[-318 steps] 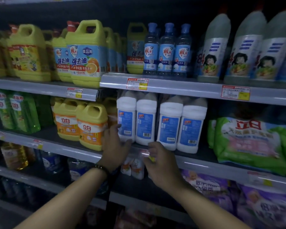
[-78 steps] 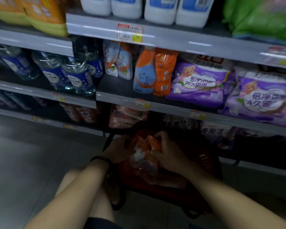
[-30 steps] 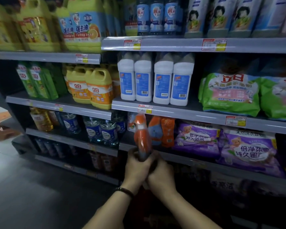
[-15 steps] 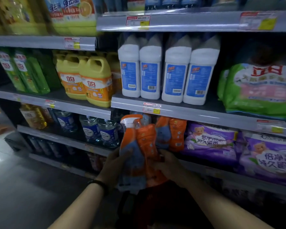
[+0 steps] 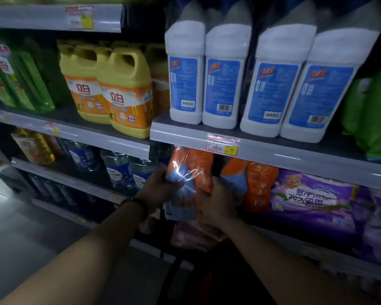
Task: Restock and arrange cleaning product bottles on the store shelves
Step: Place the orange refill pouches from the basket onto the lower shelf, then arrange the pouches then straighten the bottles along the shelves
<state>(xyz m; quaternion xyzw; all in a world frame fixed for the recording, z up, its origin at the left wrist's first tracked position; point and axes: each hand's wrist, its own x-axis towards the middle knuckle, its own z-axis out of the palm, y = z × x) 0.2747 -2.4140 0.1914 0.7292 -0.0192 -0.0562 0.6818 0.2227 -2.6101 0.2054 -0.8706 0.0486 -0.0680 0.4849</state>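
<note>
An orange and blue pouch pack [image 5: 188,172] wrapped in shiny film is held upright at the front of the lower shelf, its top just under the shelf rail [image 5: 273,150]. My left hand [image 5: 161,188] grips its left side and my right hand [image 5: 216,205] grips its lower right. A matching orange and blue pack [image 5: 249,183] stands on the shelf just to the right. Above the rail stand several white bottles with blue labels [image 5: 224,84].
Yellow jugs [image 5: 121,93] and green bottles [image 5: 20,80] fill the shelf at upper left. Clear blue-labelled bottles [image 5: 119,170] sit left of the pack. Purple bags [image 5: 312,199] lie to the right, a green bag [image 5: 370,115] above them. A dark basket [image 5: 207,271] hangs below my arms.
I have stood up from the basket with the orange pack and raised it toward the lower shelf; it now sits higher and further in, beside the matching pack.
</note>
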